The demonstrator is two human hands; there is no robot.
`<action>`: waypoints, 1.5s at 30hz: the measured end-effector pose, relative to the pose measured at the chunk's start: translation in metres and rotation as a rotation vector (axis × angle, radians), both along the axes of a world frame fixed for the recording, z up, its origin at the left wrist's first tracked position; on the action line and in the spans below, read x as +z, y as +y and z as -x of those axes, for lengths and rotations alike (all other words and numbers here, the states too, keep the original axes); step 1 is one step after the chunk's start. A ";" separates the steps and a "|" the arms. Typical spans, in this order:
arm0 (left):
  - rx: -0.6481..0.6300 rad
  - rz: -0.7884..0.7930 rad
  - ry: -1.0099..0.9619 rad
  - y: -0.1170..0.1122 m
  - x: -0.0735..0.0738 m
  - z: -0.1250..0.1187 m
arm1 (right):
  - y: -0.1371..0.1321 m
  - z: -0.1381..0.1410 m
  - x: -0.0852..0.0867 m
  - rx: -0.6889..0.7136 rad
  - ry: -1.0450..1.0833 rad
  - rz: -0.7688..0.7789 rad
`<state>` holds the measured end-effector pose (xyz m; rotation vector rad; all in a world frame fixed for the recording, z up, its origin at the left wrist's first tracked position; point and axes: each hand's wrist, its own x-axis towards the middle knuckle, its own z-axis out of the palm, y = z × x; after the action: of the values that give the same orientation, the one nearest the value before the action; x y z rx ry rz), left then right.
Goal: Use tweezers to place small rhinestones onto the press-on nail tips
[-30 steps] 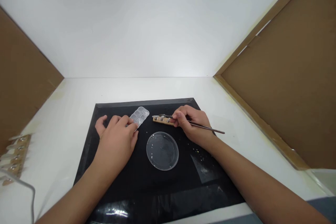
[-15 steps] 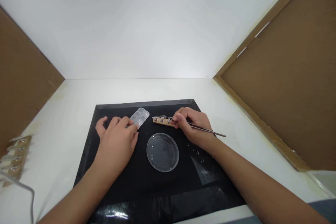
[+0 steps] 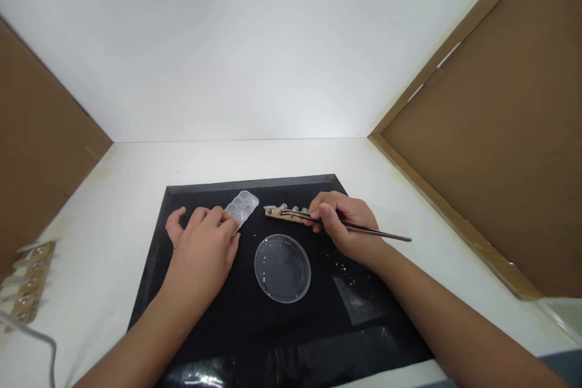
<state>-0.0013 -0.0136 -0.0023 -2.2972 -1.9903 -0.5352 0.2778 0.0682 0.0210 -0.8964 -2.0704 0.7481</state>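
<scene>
On the white tabletop (image 3: 131, 182), the left hand (image 3: 202, 248) lies palm-down over a black rectangular mat (image 3: 245, 330), its fingers loosely spread across the near end of a clear plastic box with small compartments (image 3: 241, 204); whether it grips beneath cannot be told. That box looks light, thin-walled and slick, probably best steadied by its long edges. Right of it and nearer sits a clear, round, shallow dish (image 3: 288, 271) dotted with pale specks, likely easy to tip, so best taken by the rim. Just beyond lies a narrow tan strip (image 3: 276, 214) bearing metal studs and small translucent pieces that look fragile; its bare sides seem the safest hold. Farther right, the right hand (image 3: 348, 224) pinches dark, slender metal tweezers (image 3: 382, 234), tips over the strip, contact unclear; they should handle as light, stiff and smooth.
</scene>
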 end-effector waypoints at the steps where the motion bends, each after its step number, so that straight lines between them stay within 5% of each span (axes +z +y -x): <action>1: 0.000 0.002 -0.001 0.000 0.001 0.000 | -0.001 -0.002 0.002 0.028 -0.004 0.018; 12: 0.004 0.007 0.014 -0.002 0.004 -0.001 | -0.014 0.008 0.016 0.229 -0.222 0.089; 45: 0.004 0.014 -0.002 -0.003 0.006 0.000 | -0.008 0.011 -0.002 0.251 -0.287 -0.014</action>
<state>-0.0012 -0.0163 0.0032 -2.3012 -2.0047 -0.5251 0.2671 0.0598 0.0189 -0.7811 -2.4720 0.7691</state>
